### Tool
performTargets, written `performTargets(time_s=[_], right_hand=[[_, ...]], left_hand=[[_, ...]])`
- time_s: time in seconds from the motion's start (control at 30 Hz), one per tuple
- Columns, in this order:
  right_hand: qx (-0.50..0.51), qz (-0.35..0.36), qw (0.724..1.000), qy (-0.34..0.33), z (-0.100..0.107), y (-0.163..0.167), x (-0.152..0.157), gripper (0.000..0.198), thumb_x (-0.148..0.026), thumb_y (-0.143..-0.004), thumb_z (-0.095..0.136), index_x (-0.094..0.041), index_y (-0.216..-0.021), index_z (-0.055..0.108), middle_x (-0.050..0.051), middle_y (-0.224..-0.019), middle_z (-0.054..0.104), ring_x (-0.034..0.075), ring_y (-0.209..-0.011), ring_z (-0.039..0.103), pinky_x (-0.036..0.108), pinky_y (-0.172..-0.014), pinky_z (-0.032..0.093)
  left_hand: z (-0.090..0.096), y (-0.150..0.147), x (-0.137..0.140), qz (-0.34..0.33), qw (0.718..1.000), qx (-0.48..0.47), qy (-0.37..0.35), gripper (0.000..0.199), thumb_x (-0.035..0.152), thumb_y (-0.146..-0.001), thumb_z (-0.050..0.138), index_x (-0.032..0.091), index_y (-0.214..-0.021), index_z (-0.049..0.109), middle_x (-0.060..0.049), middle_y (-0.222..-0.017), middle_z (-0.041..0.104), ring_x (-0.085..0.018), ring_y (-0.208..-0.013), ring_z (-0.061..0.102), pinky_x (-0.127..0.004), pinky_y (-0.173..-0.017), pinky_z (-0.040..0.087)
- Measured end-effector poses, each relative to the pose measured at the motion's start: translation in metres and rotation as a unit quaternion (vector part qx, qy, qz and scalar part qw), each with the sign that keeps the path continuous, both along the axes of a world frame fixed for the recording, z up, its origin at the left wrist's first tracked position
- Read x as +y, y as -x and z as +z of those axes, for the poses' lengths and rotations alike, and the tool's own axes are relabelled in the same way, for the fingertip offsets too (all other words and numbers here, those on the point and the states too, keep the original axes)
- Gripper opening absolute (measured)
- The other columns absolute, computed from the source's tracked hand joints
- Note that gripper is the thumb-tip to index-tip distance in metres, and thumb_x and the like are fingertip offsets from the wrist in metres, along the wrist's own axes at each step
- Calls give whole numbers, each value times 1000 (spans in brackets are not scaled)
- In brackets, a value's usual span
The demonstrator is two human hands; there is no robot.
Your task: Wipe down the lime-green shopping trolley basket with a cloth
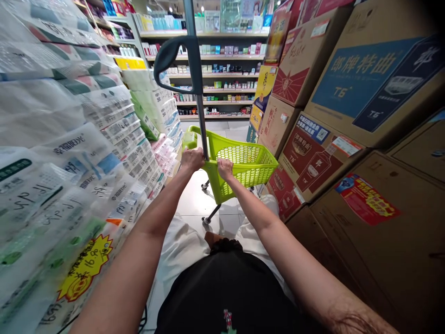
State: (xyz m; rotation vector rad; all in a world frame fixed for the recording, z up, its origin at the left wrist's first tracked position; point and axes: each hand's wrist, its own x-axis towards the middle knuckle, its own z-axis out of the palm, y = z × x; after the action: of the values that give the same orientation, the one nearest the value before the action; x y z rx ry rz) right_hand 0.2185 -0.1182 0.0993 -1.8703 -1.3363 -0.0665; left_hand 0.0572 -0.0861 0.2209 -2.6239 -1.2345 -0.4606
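A lime-green shopping cart [245,155] on thin legs with small wheels stands in front of me on the tiled floor. From its near left side rises a grey pole with a dark looped handle [196,65]. My left hand [193,158] is closed on the cart's rim, just left of the pole's foot. On the rim to the right of the pole, my right hand [225,168] is closed too, its fingers curled over the edge. The part of the basket that shows through its mesh holds nothing I can make out.
Plastic-wrapped paper packs [114,116] are stacked high along the left, with a yellow price tag [85,266]. Stacked cardboard boxes [375,83] line the right side closely. Shelves [215,58] of small goods cross the far end of the aisle.
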Motion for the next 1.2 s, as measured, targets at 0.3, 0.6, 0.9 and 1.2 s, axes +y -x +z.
performTargets(time_s=[0.3, 0.6, 0.9, 1.2], right_hand=[[-19, 16, 1000, -16, -2, 13, -11, 44, -30, -107, 28, -21, -78, 59, 6, -87, 72, 21, -88, 60, 33, -84, 36], [-11, 8, 999, -44, -9, 16, -16, 41, -29, -107, 32, -21, -80, 61, 8, -90, 73, 21, -86, 59, 34, -85, 35], [-24, 4, 998, -62, -7, 18, -16, 42, -28, -105, 32, -21, -73, 58, 5, -81, 71, 19, -79, 58, 32, -79, 34], [-52, 8, 998, -32, -10, 11, -18, 41, -26, -104, 28, -19, -84, 63, 10, -91, 73, 23, -88, 62, 33, -83, 34]], left_hand=[[-3, 13, -8, 13, 1000, -16, -10, 24, 29, -93, 51, 16, -102, 69, -14, -95, 77, -29, -85, 71, -42, -88, 47], [-6, 12, -15, 23, 999, -18, -27, 23, 27, -91, 52, 16, -102, 69, -15, -92, 77, -30, -82, 72, -44, -85, 47], [-9, 17, -11, 9, 999, -33, -33, 20, 26, -90, 53, 18, -99, 69, -13, -92, 77, -30, -85, 71, -42, -85, 46], [-15, 15, -16, 15, 997, -67, -27, 22, 26, -87, 55, 18, -102, 69, -13, -94, 76, -31, -92, 71, -43, -88, 45]])
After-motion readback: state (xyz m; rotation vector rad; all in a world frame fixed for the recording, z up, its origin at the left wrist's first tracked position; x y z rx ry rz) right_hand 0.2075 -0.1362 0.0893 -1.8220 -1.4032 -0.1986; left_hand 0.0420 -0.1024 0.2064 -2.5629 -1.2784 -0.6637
